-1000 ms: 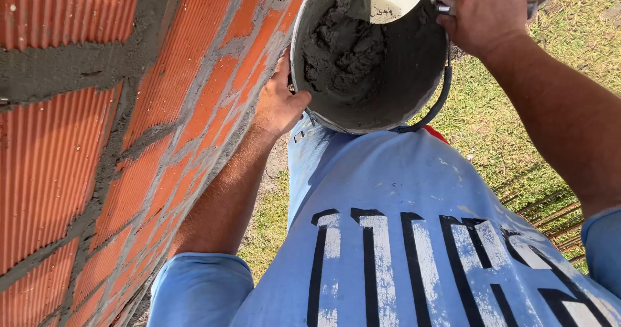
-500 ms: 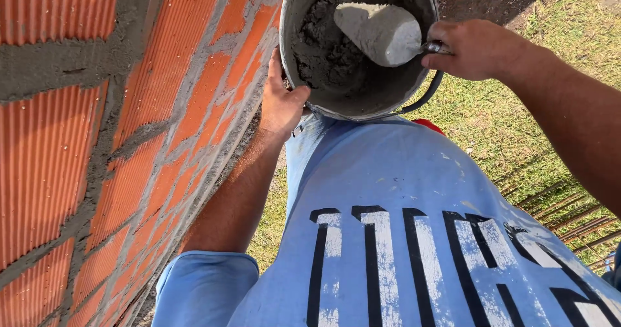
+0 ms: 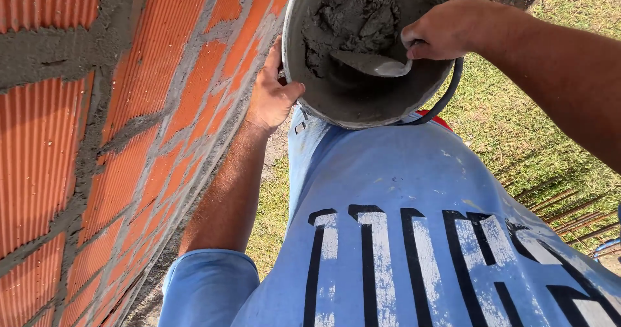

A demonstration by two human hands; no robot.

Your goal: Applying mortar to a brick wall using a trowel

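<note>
A grey bucket caked with mortar rests against my light blue shirt. My left hand grips its rim on the wall side. My right hand is closed on the handle of a trowel, whose blade lies inside the bucket below a lump of wet grey mortar. The bucket's dark bail handle hangs down on the right.
A wall of ribbed orange bricks with grey mortar joints rises close on my left. Grass lies far below on the right, with several rusty steel rods on it.
The trowel blade has gone from raised above the bucket down into it, under the mortar. My right hand dropped lower over the rim. The left hand kept its grip.
</note>
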